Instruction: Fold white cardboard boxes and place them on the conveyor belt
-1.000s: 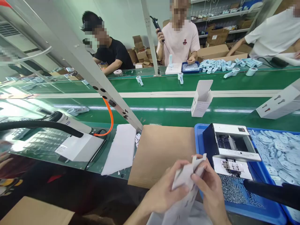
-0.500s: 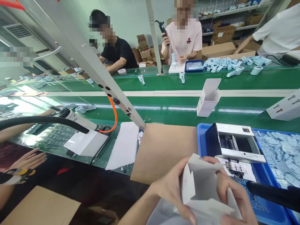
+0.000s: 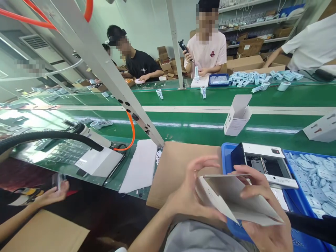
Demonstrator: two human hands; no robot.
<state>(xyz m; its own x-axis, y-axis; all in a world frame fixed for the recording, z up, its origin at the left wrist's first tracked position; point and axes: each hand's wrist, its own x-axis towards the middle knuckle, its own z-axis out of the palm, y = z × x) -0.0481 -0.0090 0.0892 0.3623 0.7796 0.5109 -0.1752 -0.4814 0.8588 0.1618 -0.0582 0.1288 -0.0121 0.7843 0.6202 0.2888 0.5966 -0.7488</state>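
Note:
I hold a small white cardboard box (image 3: 236, 199) low in front of me, partly folded into shape, with its open end towards me. My left hand (image 3: 190, 190) presses against the box's left side, thumb and lower fingers on the card while the upper fingers stick out. My right hand (image 3: 262, 210) supports it from below and behind, with fingers wrapped over the top edge. Just beyond the box lies a brown cardboard sheet (image 3: 178, 164) on the bench edge.
A blue tray (image 3: 225, 150) on the right holds a white device (image 3: 265, 159) and pale blue parts (image 3: 315, 171). An open white box (image 3: 237, 115) stands on the green conveyor (image 3: 183, 122). Another person's hand (image 3: 52, 194) is at the lower left. Workers sit across the belt.
The flat white card has been opened out into a box shape and turned level between my hands. My view has lifted slightly. The hand at the lower left has closed on a clear item.

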